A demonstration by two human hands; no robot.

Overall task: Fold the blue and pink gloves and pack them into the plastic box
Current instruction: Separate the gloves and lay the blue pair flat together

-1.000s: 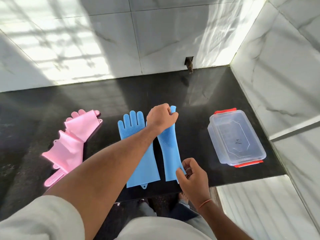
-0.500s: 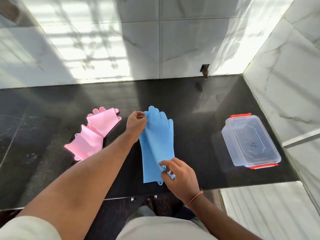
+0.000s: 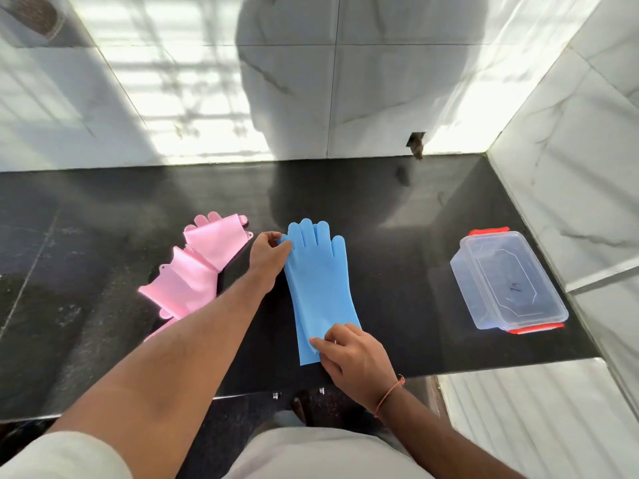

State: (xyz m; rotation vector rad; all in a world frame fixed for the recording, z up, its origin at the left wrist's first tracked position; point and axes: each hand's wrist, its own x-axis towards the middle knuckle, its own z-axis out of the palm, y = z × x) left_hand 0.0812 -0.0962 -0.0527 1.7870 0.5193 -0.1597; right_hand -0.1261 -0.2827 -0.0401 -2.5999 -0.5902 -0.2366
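Note:
Two blue gloves lie flat on the black counter, stacked one on the other with fingers pointing away from me. My left hand pinches the stack at its finger end, on the left side. My right hand pinches the cuff end near the counter's front edge. The pink gloves lie crumpled to the left, partly hidden by my left forearm. A clear plastic box with a lid and red clips stands at the right.
White marble walls close the counter at the back and right. A small dark hole shows in the back wall. The counter's front edge runs just below my right hand.
The right blue glove was carried left and laid over the other, and the two are now lined up in one stack. Both hands stayed on its ends.

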